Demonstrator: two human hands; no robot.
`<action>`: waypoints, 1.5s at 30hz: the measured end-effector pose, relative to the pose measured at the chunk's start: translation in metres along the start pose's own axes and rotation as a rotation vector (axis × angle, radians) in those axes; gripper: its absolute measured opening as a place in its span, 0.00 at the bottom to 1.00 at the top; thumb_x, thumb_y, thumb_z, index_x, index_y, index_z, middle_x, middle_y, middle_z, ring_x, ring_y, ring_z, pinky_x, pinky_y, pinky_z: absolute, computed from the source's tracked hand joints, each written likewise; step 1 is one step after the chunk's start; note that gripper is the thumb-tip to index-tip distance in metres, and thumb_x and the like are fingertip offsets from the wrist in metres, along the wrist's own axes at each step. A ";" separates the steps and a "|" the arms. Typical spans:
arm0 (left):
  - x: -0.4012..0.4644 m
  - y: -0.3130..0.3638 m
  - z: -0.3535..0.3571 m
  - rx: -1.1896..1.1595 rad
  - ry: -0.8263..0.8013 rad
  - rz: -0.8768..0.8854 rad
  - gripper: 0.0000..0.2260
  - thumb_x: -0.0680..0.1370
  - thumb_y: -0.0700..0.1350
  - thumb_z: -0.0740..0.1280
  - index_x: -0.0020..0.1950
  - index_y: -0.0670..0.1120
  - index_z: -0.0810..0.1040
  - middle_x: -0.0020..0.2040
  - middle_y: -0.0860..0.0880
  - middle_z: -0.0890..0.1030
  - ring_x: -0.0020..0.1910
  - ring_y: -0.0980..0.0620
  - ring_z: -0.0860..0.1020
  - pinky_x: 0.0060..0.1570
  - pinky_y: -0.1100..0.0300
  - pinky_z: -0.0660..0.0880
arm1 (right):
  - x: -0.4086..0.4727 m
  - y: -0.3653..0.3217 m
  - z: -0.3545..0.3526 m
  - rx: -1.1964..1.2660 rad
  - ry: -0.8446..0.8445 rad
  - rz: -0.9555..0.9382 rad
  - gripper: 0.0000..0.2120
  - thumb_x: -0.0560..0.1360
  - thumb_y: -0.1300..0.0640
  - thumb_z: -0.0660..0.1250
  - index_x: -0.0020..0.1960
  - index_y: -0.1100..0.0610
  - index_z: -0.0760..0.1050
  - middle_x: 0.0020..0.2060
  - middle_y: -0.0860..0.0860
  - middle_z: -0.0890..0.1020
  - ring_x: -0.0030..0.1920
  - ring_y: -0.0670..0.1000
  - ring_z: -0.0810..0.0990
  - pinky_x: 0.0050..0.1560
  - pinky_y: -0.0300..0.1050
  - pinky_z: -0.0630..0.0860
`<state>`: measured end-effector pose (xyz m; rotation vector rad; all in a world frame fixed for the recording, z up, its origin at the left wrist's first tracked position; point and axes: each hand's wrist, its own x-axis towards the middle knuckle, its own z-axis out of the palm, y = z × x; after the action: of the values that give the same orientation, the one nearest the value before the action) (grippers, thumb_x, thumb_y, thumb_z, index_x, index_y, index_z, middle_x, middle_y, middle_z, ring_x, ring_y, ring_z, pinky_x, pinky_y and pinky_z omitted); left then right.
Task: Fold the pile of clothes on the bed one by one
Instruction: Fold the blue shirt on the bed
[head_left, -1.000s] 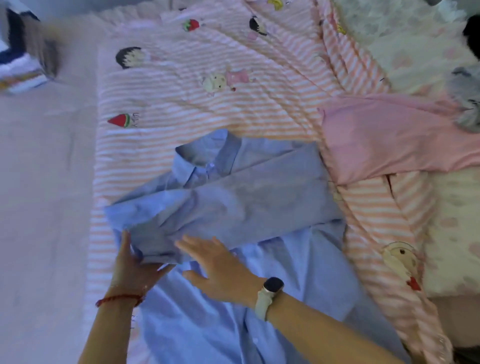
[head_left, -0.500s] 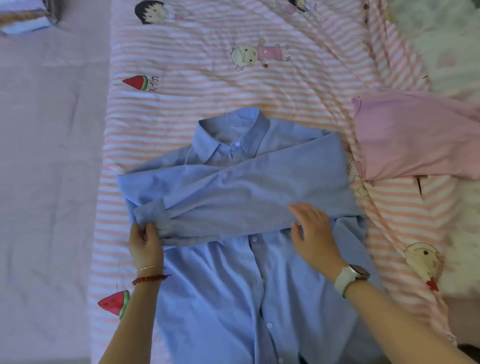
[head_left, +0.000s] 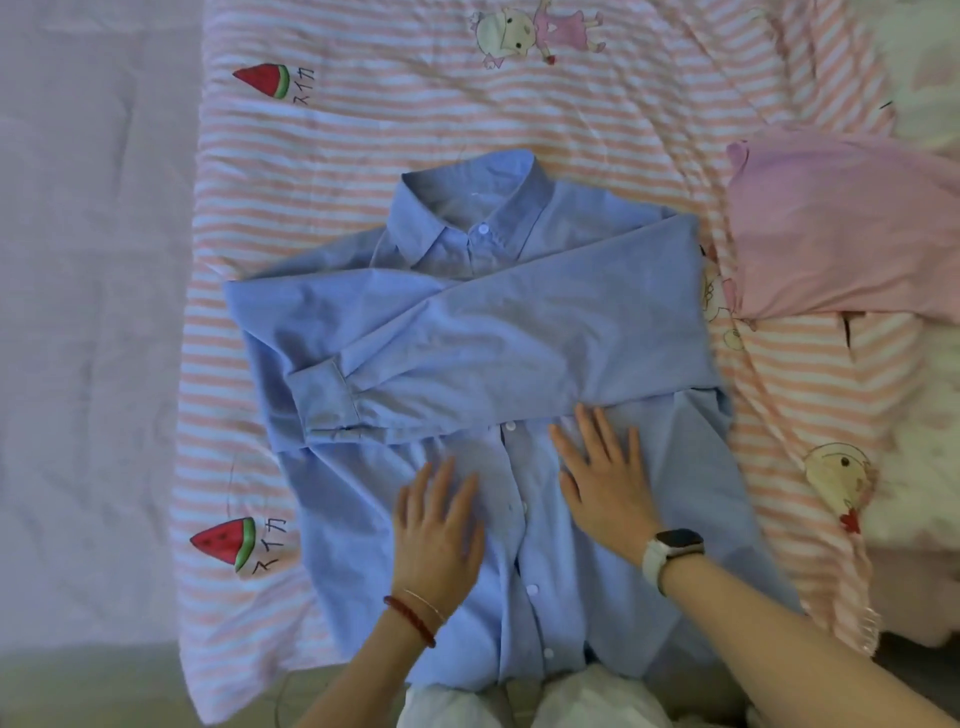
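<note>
A pink-and-white striped quilt (head_left: 467, 119), printed with watermelon slices (head_left: 223, 540) and cartoon figures (head_left: 535, 34), is lying over a lilac sheet (head_left: 88, 312); white fluffy bedding (head_left: 924, 467) is showing beyond the quilt's right edge.

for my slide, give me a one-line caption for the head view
Both hands, left hand and right hand, press flat on a blue shirt with sleeves folded across, on a striped blanket.
</note>
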<state>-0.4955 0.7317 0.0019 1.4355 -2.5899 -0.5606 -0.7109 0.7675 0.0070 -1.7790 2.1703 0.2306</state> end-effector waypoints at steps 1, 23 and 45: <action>-0.011 0.008 0.008 -0.006 -0.038 0.032 0.19 0.72 0.51 0.60 0.62 0.48 0.71 0.65 0.42 0.72 0.65 0.41 0.66 0.60 0.43 0.68 | -0.014 -0.003 0.009 -0.001 0.035 -0.019 0.25 0.73 0.49 0.51 0.69 0.53 0.64 0.69 0.59 0.68 0.69 0.59 0.62 0.64 0.67 0.61; 0.072 0.042 -0.010 -0.398 -0.308 -0.509 0.12 0.68 0.48 0.60 0.29 0.41 0.68 0.29 0.43 0.72 0.34 0.46 0.69 0.36 0.58 0.66 | -0.065 -0.090 0.026 1.533 -0.090 0.453 0.13 0.77 0.64 0.60 0.60 0.53 0.68 0.39 0.44 0.75 0.41 0.43 0.73 0.39 0.31 0.69; -0.097 0.113 0.039 -0.433 -0.303 -0.315 0.12 0.76 0.35 0.64 0.59 0.38 0.76 0.55 0.40 0.74 0.54 0.41 0.75 0.56 0.61 0.68 | -0.231 0.034 0.078 0.801 -0.014 0.530 0.11 0.76 0.65 0.61 0.57 0.63 0.75 0.53 0.59 0.77 0.55 0.59 0.75 0.53 0.51 0.71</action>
<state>-0.5439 0.8779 0.0152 1.7057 -2.2343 -1.3789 -0.6931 1.0133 0.0121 -0.7602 2.2167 -0.4509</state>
